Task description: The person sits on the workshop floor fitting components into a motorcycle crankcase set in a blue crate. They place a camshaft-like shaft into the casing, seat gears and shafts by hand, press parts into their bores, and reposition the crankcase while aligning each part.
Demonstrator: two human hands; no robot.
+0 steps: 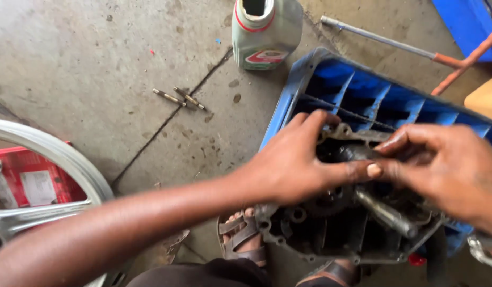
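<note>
A greasy grey engine case half [309, 239] with gears and a steel shaft [387, 215] inside rests on an upturned blue plastic crate [357, 85]. My left hand [296, 162] lies over the case's upper left, fingers on its far rim and thumb stretched right across the opening. My right hand [448, 167] reaches in from the right, its fingertips pinching a dark round part [357, 153] inside the case, close to my left thumb tip. What the part is exactly stays hidden by grime and fingers.
A cut-open white oil jug [266, 32] stands on the concrete floor behind the crate. Two bolts [179, 98] lie on the floor to the left. A silver wheel rim [54, 159] and a red box [28, 180] sit at far left. My sandalled foot [243, 239] is below the case.
</note>
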